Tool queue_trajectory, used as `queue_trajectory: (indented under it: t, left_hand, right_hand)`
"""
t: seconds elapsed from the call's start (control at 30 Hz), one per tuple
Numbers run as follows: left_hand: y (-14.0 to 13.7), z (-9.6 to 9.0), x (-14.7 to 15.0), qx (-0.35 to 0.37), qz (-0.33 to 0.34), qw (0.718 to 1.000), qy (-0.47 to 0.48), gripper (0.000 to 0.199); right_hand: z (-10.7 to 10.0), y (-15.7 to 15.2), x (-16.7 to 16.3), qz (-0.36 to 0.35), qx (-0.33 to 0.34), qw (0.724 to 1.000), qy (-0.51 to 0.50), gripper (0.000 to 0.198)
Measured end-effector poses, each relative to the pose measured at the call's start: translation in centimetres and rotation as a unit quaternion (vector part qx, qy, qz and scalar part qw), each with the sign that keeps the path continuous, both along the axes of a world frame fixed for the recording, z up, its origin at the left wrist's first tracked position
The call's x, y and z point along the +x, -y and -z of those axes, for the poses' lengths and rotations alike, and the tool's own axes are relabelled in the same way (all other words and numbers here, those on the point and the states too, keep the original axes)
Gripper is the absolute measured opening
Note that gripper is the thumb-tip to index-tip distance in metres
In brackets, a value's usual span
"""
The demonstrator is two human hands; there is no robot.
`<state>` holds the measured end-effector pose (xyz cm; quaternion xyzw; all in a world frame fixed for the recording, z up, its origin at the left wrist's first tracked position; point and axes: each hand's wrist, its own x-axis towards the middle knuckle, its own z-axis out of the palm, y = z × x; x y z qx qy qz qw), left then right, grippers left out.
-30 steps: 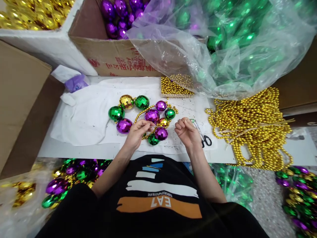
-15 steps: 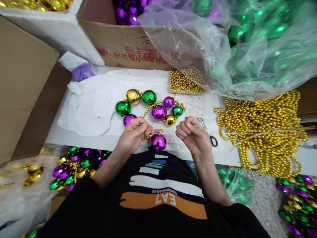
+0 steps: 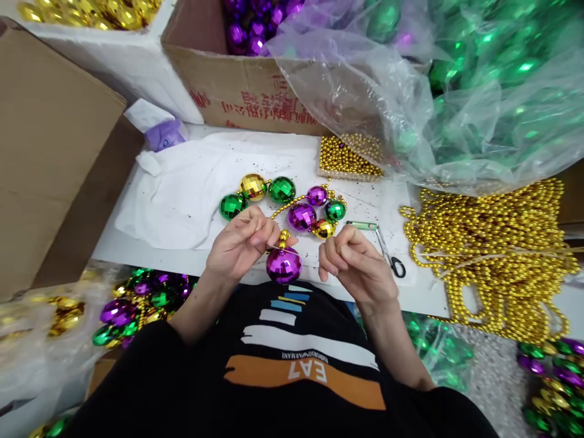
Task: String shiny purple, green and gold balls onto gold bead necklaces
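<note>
My left hand (image 3: 241, 246) is closed in a pinch on a thin pale thread (image 3: 288, 250), with a loose bit of it showing above the fingers. My right hand (image 3: 358, 261), fingers curled and thumb against the index, holds the thread's other side; the thread is hard to see close to it. Between the hands, a large purple faceted ball (image 3: 283, 266) hangs just above my shirt, with small gold beads (image 3: 284, 236) on top at my left fingertips. Beyond lies a strand of green, gold and purple balls (image 3: 281, 190), partly hidden by my left hand, joined to a gold bead chain (image 3: 287, 207).
A tray of loose gold beads (image 3: 349, 159) stands behind. Black-handled scissors (image 3: 398, 266) and a green-handled tool (image 3: 364, 225) lie right, beside heaped gold bead strands (image 3: 493, 255). A cardboard box (image 3: 246, 91) and plastic bag (image 3: 356, 79) line the back.
The purple ball and its gold beads have shifted left, close against my left fingers. My right hand has dropped slightly and its fingers have loosened a little. The view has shifted a bit.
</note>
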<state>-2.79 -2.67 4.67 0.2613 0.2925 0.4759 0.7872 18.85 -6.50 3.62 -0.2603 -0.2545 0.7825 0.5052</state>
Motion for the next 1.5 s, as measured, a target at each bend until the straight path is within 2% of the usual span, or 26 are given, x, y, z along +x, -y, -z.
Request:
queue_trajectory:
  t: [0.2, 0.3, 0.47, 0.63, 0.7, 0.8, 0.93, 1.1, 1.37, 1.5]
  left_hand:
    - [-0.7, 5.6, 0.0, -0.039, -0.004, 0.998, -0.041, 0.036]
    - [-0.6, 7.0, 0.1, -0.036, -0.021, 0.998, -0.053, 0.037]
    - [0.2, 6.8, 0.5, -0.007, -0.02, 0.998, -0.055, 0.034]
    - [-0.4, 7.4, 0.9, -0.035, -0.02, 0.997, -0.06, 0.035]
    - [-1.3, 7.2, 1.0, -0.034, -0.002, 0.998, -0.052, 0.034]
    - [-2.7, 6.5, 1.5, -0.034, 0.052, 0.997, -0.043, 0.035]
    - [-3.2, 5.5, 2.5, -0.032, 0.118, 0.986, -0.116, 0.034]
    - [-2.7, 4.8, 3.2, 0.003, 0.168, 0.973, -0.157, 0.03]
    - [-2.6, 5.9, 3.5, 0.036, 0.074, 0.975, -0.205, 0.041]
    - [-2.6, 6.4, 3.8, 0.076, 0.058, 0.973, -0.209, 0.047]
  right_hand:
    - [6.0, -1.0, -0.5, 0.047, -0.126, 0.991, -0.015, 0.026]
    - [7.1, -1.0, -0.5, 0.069, -0.157, 0.985, -0.018, 0.028]
    - [6.5, -0.3, 0.2, 0.075, -0.139, 0.987, -0.01, 0.024]
    - [6.6, -0.5, 0.8, 0.085, -0.134, 0.987, 0.021, 0.027]
    - [6.0, -1.0, 1.1, 0.074, -0.098, 0.991, 0.054, 0.026]
    - [3.9, -2.1, 1.6, 0.052, -0.021, 0.989, 0.136, 0.022]
    - [0.7, -3.7, 1.4, 0.029, 0.069, 0.979, 0.191, 0.022]
    - [-0.1, -6.2, -0.8, -0.011, 0.12, 0.972, 0.202, 0.027]
    - [0.2, -7.5, -2.5, -0.03, 0.118, 0.973, 0.198, 0.028]
    - [0.5, -7.4, -2.4, -0.064, 0.119, 0.973, 0.188, 0.029]
